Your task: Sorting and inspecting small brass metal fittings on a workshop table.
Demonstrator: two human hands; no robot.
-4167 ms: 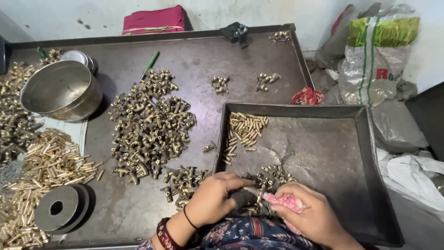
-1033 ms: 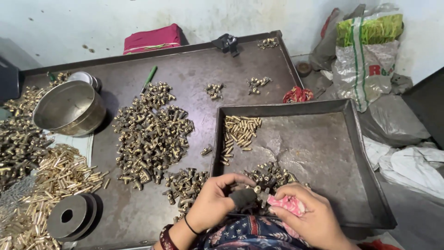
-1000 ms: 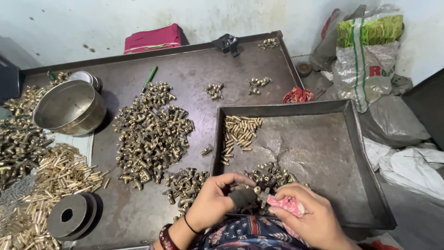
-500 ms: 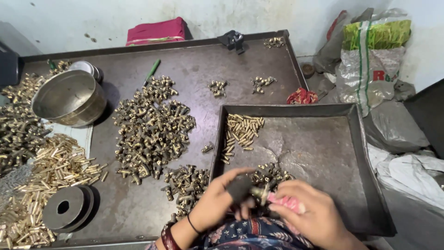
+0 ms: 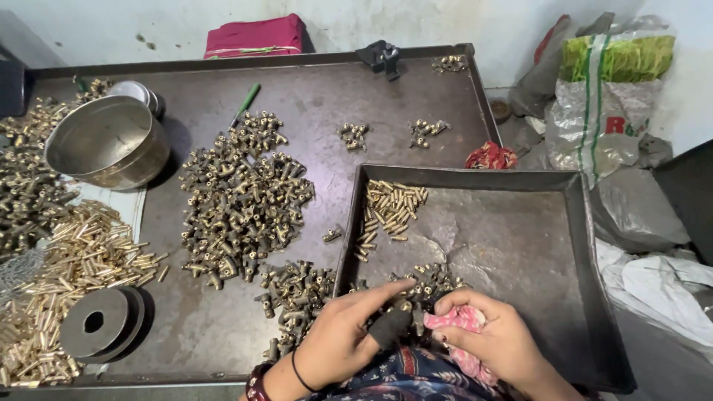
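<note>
A person's two hands work over a small heap of brass fittings [image 5: 431, 282] at the near left corner of a dark metal tray [image 5: 587, 297] set on the right part of a worn metal table [image 5: 312, 89]. The left hand [image 5: 345, 338], a dark covering on its thumb, stretches its forefinger out onto the heap while the other fingers curl loosely; whether it pinches a piece cannot be told. The right hand [image 5: 494, 338] has its fingers closed around a pink cloth [image 5: 460, 321], just beside the heap. Farther back in the tray lies a cluster of bright brass pins [image 5: 390, 212]. Left of the tray, a large pile of darker fittings [image 5: 241, 197] spreads across the table, with a round steel bowl [image 5: 108, 141] beyond it, and shiny brass tubes [image 5: 70, 256] and stacked grey discs [image 5: 100, 323] near the table's left edge. A folded red cloth [image 5: 256, 36] lies behind the table against the wall, well beyond the tray.
</note>
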